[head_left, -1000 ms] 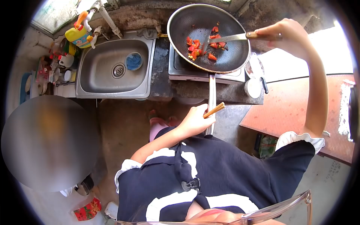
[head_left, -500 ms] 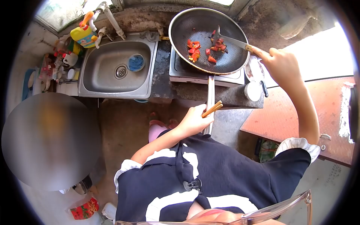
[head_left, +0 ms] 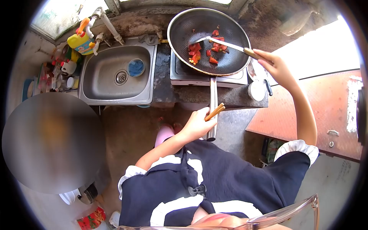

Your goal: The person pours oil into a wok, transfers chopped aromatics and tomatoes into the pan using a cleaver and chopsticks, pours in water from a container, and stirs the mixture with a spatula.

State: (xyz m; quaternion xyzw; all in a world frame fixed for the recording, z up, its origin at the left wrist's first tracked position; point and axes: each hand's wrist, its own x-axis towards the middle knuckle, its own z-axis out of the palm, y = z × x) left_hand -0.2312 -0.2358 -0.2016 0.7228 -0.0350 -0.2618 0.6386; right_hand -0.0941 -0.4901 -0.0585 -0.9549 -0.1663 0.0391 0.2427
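A dark wok (head_left: pixel 180 32) with a textured inside tilts over the stove (head_left: pixel 184 78). Red chopped pieces that look like tomato (head_left: pixel 194 50), with some yellow bits among them, lie in two clusters inside it. My left hand (head_left: pixel 197 124) is closed around the wok's long metal handle (head_left: pixel 213 94) and also keeps a pair of wooden chopsticks (head_left: pixel 215 112) in its grip. At the wok's right side, my right hand (head_left: pixel 279 68) grasps the wooden grip of a metal spatula (head_left: pixel 228 44). Its blade is over the left cluster, touching or just above it; I cannot tell which.
Left of the stove is a steel sink (head_left: pixel 90 73) holding a bowl with something blue (head_left: pixel 136 68). A yellow bottle (head_left: pixel 81 44) stands behind it near pipes. A white-topped container (head_left: pixel 256 91) sits at the counter's right end, beside a reddish cabinet (head_left: pixel 303 111).
My right hand has swung the spatula's blade leftward, from the right cluster of red pieces toward the left one. My left hand keeps its hold on the handle and chopsticks. The view has shifted slightly.
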